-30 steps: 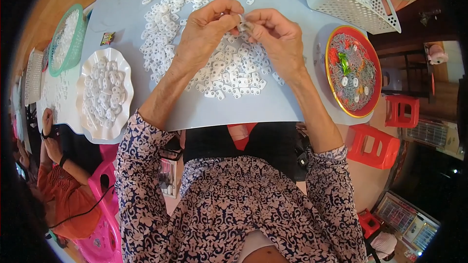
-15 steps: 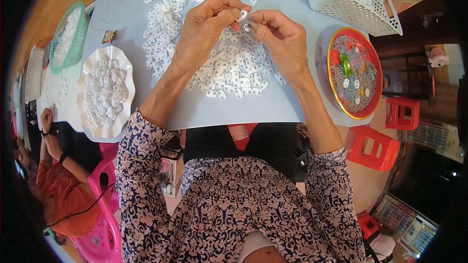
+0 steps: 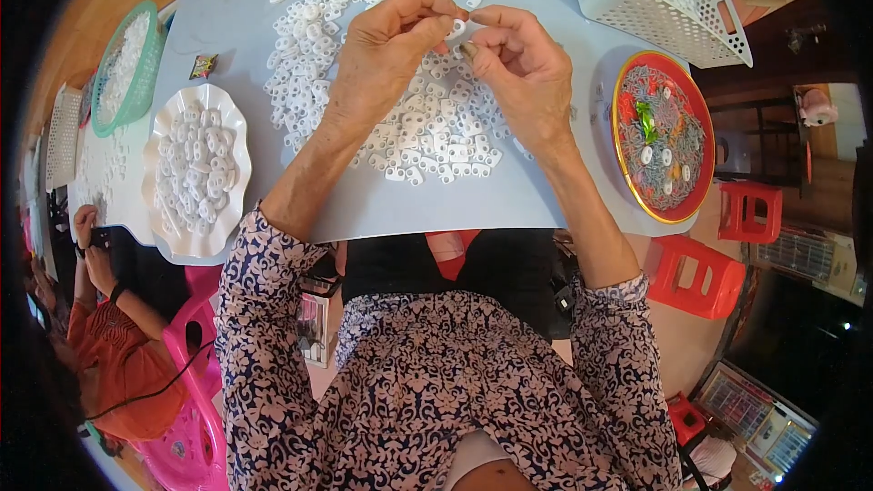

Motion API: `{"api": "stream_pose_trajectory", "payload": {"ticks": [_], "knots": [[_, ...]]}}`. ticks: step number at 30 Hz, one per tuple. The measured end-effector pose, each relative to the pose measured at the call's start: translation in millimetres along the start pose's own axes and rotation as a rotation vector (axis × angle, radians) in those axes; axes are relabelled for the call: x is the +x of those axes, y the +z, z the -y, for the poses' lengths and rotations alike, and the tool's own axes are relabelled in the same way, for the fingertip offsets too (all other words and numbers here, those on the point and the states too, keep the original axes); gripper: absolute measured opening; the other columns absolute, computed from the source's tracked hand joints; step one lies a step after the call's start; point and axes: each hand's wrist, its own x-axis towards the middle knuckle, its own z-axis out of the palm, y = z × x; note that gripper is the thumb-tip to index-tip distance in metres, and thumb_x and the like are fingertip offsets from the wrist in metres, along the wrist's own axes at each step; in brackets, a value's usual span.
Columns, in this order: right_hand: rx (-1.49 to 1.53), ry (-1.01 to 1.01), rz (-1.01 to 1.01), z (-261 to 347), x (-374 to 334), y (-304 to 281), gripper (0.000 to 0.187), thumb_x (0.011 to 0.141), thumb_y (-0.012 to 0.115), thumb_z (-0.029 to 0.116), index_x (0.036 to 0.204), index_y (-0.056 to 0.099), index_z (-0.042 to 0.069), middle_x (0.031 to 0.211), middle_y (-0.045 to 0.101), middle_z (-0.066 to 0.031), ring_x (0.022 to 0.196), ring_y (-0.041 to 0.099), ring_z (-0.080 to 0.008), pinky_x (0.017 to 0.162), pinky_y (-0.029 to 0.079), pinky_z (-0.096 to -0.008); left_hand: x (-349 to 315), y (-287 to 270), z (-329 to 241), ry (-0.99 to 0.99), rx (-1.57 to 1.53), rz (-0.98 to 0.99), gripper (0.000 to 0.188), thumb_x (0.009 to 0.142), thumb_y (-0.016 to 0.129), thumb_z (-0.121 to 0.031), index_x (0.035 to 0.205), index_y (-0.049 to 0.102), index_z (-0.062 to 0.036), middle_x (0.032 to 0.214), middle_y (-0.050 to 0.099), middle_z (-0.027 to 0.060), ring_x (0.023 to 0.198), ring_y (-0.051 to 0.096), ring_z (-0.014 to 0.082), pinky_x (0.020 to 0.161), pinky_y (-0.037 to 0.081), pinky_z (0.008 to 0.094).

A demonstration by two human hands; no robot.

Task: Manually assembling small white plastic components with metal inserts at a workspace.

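Above the middle of the table, my left hand (image 3: pixel 386 50) pinches a small white oval plastic piece (image 3: pixel 456 29) with holes in it, between thumb and forefinger. My right hand (image 3: pixel 527 64) is closed in a pinch too, its fingertips meeting the piece from the right. Whatever sits between those right fingers is too small to make out. Beneath both hands spreads a loose pile of similar white plastic pieces (image 3: pixel 427 132), thickest toward the left and far side.
On the left stands a scalloped white plate (image 3: pixel 240 141) of white pieces, with a green basket (image 3: pixel 156 55) beyond. A red bowl (image 3: pixel 675 212) of small grey parts sits right, near a white perforated basket (image 3: pixel 618 14). Another person's hand (image 3: pixel 100 268) shows at far left.
My right hand has risen slightly and its forefinger has come up to the white piece, closing the gap between the hands. My left hand stays nearly in place.
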Motion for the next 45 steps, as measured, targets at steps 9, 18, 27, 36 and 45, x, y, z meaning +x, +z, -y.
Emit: {"api": "stream_pose_trajectory", "payload": {"ticks": [9, 18, 27, 36, 45], "knots": [[0.038, -0.005, -0.029, -0.3, -0.9, 2.9, 0.028, 0.082, 0.06, -0.002, 0.11, 0.057, 0.0, 0.083, 0.06, -0.0006, 0.071, 0.054, -0.0045, 0.065, 0.046, -0.0192, -2.2, 8.8, -7.0, 0.006, 0.122, 0.01, 0.011, 0.088, 0.056, -0.007, 0.096, 0.062, -0.0006, 0.085, 0.062, 0.0008, 0.075, 0.055, 0.0074, 0.068, 0.046, 0.0213], [0.089, 0.005, -0.062, 1.0, -0.6, 0.6, 0.026, 0.084, 0.061, -0.002, 0.109, 0.057, 0.0, 0.086, 0.061, -0.0016, 0.07, 0.052, -0.0038, 0.063, 0.045, -0.0183, -3.0, 2.9, -16.4, -0.06, 0.279, 0.098, 0.027, 0.094, 0.048, -0.024, 0.092, 0.061, -0.0006, 0.074, 0.058, 0.0038, 0.068, 0.053, 0.0099, 0.063, 0.046, 0.0245], [0.002, -0.041, -0.005, -1.9, 1.3, 0.4, 0.032, 0.081, 0.064, 0.0, 0.112, 0.057, 0.0, 0.084, 0.06, -0.0032, 0.071, 0.056, -0.0069, 0.065, 0.05, -0.0219, -4.5, -0.7, -14.5, -0.069, 0.353, 0.109, 0.028, 0.094, 0.046, -0.022, 0.081, 0.058, -0.0011, 0.063, 0.052, 0.001, 0.062, 0.048, 0.0073, 0.055, 0.04, 0.0246], [-0.3, -0.172, 0.016, -3.5, 1.4, -0.5, 0.033, 0.074, 0.071, 0.002, 0.105, 0.061, 0.004, 0.073, 0.059, -0.0018, 0.063, 0.056, -0.0075, 0.06, 0.049, -0.0218, -5.5, 1.5, -11.6, -0.103, 0.338, 0.181, 0.027, 0.095, 0.045, -0.021, 0.085, 0.056, 0.0015, 0.066, 0.05, 0.0006, 0.063, 0.048, 0.0087, 0.059, 0.042, 0.0236], [-0.449, -0.199, 0.07, 5.7, -0.4, -2.8, 0.023, 0.081, 0.067, 0.001, 0.103, 0.059, 0.0, 0.077, 0.062, -0.0023, 0.068, 0.057, -0.0072, 0.063, 0.048, -0.0203, -8.7, 7.9, -4.5, -0.039, 0.387, 0.16, 0.029, 0.096, 0.041, -0.021, 0.082, 0.052, 0.001, 0.061, 0.047, 0.0044, 0.059, 0.045, 0.0123, 0.054, 0.038, 0.0284]]}}
